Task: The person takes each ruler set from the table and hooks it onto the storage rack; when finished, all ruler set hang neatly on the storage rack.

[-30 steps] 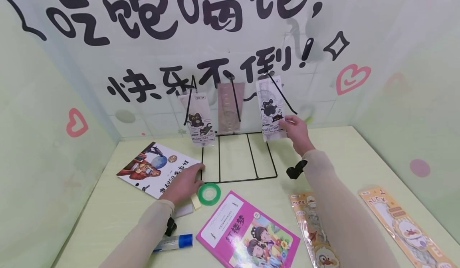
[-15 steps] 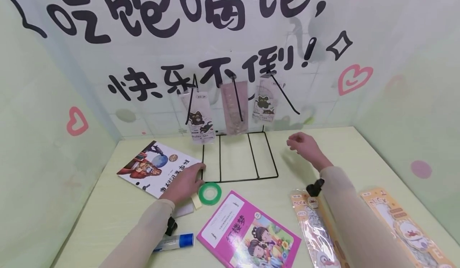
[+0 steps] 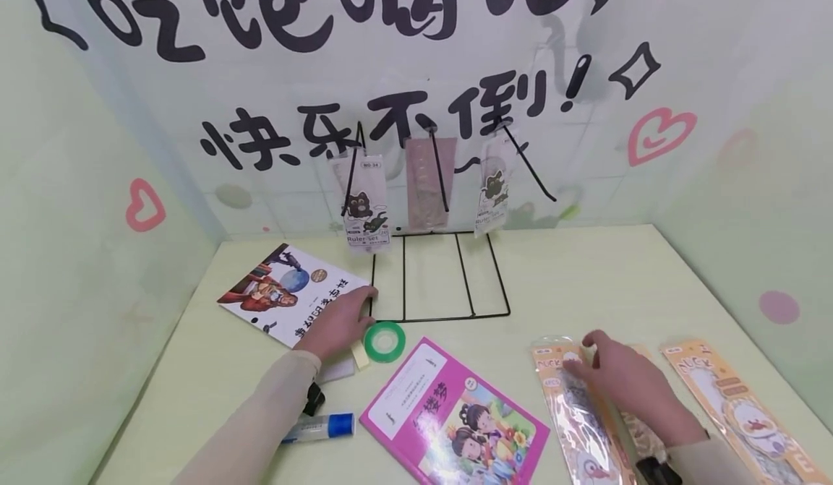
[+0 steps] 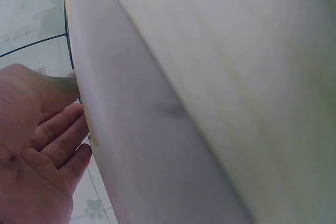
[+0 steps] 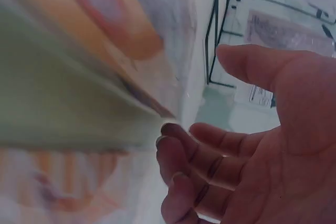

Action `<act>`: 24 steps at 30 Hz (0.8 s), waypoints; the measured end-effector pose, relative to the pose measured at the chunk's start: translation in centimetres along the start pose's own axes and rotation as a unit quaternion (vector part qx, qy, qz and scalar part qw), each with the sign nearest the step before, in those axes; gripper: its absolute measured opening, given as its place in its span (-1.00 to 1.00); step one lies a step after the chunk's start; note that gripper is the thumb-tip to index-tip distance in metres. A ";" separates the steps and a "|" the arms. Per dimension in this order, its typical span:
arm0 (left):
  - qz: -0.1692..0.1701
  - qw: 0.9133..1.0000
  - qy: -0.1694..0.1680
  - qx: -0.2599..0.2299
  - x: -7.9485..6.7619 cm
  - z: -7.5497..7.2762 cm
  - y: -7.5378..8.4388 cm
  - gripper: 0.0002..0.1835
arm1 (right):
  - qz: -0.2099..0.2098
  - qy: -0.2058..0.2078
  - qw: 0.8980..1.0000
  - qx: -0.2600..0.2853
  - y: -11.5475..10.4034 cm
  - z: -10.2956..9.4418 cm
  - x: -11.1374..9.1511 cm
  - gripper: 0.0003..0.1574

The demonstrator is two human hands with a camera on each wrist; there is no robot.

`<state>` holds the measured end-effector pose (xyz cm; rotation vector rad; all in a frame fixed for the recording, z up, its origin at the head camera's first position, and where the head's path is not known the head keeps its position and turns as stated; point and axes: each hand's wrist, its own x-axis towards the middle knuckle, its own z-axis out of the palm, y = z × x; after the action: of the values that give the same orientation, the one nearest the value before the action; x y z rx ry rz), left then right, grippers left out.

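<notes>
- Right hand (image 3: 625, 380) low over the near-right part of the surface (image 3: 586, 282), fingers bent loosely, fingertips touching the top end of an orange ruler pack (image 3: 575, 409) w/ a duck print; no closed grip visible, thumb held apart in the wrist view.
- Orange ruler pack lies flat, long side running toward the near edge, just right of the pink book (image 3: 452, 420). A 2nd orange pack (image 3: 738, 405) lies further right, apart from the hand; something similar partly hidden under the hand/wrist, can't tell what.
- Left hand (image 3: 338, 322) flat, fingers straight, pressing on the corner of a picture book (image 3: 289, 301) at the left; fingertips reach the front-left corner of the black wire rack (image 3: 442, 275).
- Green tape roll (image 3: 384, 342) just beside the left hand, to its right; a small yellow pad (image 3: 359, 355) touching it by the wrist.
- Glue stick (image 3: 322, 427) w/ blue label near the left forearm, lying on its side.
- Rack stands at the back centre; 3 packs hang from its hooks: cat ruler set (image 3: 366, 203) left, clear pinkish pack (image 3: 426, 181) middle, another cat ruler set (image 3: 492, 194) right, turned at an angle.
- Left wrist view: mostly blur, open palm only.
</notes>
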<state>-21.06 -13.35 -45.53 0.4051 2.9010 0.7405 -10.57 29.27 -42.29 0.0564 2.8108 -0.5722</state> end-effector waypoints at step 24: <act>0.005 1.000 -0.003 0.007 0.1 -0.1 0.1 -0.43 | -0.030 0.031 0.985 0.165 -0.6 0.2 -2.8 -0.68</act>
<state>-21.15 -13.30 -45.41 0.4227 2.9028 0.7200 -7.90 28.69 -41.48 0.0543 2.7535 -1.0629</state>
